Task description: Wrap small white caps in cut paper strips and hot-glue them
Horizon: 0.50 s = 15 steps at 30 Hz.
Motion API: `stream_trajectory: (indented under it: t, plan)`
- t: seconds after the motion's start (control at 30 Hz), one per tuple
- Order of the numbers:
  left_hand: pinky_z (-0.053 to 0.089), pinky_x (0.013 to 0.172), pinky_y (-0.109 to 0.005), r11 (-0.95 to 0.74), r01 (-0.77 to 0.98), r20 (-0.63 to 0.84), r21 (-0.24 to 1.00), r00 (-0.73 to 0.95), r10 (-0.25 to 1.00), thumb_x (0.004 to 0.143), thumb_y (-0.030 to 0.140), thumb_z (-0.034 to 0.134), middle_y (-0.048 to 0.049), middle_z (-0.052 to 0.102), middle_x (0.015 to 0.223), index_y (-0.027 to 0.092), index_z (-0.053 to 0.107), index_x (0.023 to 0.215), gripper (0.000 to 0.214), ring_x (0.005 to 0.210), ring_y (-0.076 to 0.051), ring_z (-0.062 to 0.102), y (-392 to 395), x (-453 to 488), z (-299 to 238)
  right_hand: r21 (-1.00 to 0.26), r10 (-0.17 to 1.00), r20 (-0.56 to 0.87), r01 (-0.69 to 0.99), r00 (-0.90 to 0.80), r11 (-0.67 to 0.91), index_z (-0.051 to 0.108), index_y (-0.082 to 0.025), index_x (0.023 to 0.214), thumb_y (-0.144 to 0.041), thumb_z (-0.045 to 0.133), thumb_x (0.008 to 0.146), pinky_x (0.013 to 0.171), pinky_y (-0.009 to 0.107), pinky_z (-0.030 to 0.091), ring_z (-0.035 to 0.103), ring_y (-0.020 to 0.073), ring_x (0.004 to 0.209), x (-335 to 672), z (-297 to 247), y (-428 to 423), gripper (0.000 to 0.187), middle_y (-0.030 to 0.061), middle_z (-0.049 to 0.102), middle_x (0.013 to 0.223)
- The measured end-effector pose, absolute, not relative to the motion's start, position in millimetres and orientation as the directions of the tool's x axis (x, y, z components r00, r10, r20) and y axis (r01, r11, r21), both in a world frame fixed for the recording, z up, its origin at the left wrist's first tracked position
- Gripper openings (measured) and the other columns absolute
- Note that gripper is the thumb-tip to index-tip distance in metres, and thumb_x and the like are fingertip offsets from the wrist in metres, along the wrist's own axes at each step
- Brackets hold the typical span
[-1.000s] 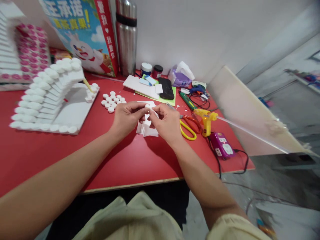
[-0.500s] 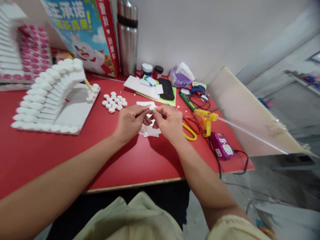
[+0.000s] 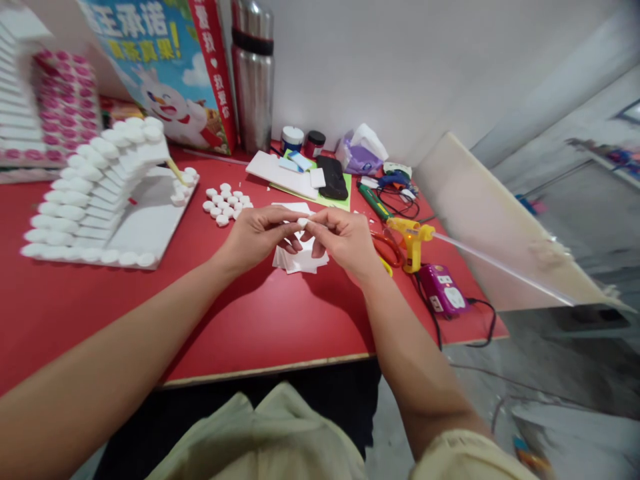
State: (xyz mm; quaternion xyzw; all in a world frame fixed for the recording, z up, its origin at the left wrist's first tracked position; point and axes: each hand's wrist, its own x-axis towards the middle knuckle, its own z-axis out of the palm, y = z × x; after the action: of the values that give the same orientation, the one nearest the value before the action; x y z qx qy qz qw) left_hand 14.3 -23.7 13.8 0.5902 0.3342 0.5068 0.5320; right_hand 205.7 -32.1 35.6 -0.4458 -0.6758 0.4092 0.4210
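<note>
My left hand (image 3: pixel 257 235) and my right hand (image 3: pixel 344 241) meet over the red table (image 3: pixel 240 313), fingertips pinched together on a small white foam piece (image 3: pixel 303 222). Beneath them lies a pile of white foam scraps (image 3: pixel 297 259). A cluster of several small white foam discs (image 3: pixel 226 202) sits just left of my left hand. Farther left stands a white foam model (image 3: pixel 107 200) edged with the same discs.
Scissors (image 3: pixel 384 250), a yellow glue gun (image 3: pixel 413 240) and a purple power strip (image 3: pixel 444 291) lie right of my right hand. A steel flask (image 3: pixel 253 73), a printed box (image 3: pixel 165 67), small jars, a tissue pack (image 3: pixel 361 153) and foam sheets (image 3: pixel 285 175) stand at the back.
Both hands stayed pinched on the small white piece and shifted slightly right; my right hand now covers more of the scissors.
</note>
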Motion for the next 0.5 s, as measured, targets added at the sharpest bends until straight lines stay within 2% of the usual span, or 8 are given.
stream_trajectory:
  t: [0.13, 0.27, 0.5]
  plan:
    - [0.063, 0.06, -0.027, -0.236, -0.107, 0.255, 0.966, 0.23, 0.939, 0.086, 0.033, 0.079, -0.005, 0.076, 0.08, 0.014, 0.083, 0.098, 0.023, 0.06, -0.015, 0.072, -26, 18, 13, -0.936, 0.96, 0.197, 0.253, -0.198, 0.244, 0.069, -0.018, 0.085, -0.05, 0.076, 0.09, 0.047, 0.023, 0.051, 0.065, 0.0114, 0.048, 202, 31, -31, 0.034, 0.0023, 0.076, 0.073]
    - [0.06, 0.058, -0.026, -0.277, -0.115, 0.293, 0.954, 0.157, 0.943, 0.089, 0.03, 0.075, -0.0028, 0.073, 0.072, 0.014, 0.08, 0.093, 0.018, 0.056, -0.014, 0.069, -29, 25, 12, -0.905, 0.95, 0.263, 0.298, -0.169, 0.304, 0.066, -0.019, 0.086, -0.044, 0.072, 0.093, 0.051, 0.025, 0.052, 0.065, 0.0113, 0.049, 199, 26, -31, 0.026, 0.0008, 0.075, 0.072]
    - [0.057, 0.058, -0.024, -0.205, -0.211, 0.225, 0.956, 0.075, 0.972, 0.088, 0.022, 0.072, -0.0006, 0.068, 0.062, 0.015, 0.078, 0.087, 0.01, 0.054, -0.012, 0.064, -33, 33, 11, -0.719, 0.883, 0.446, 0.529, -0.148, 0.451, 0.062, -0.022, 0.082, -0.036, 0.064, 0.098, 0.056, 0.026, 0.046, 0.061, 0.0131, 0.055, 191, 22, -35, 0.022, -0.0012, 0.065, 0.063]
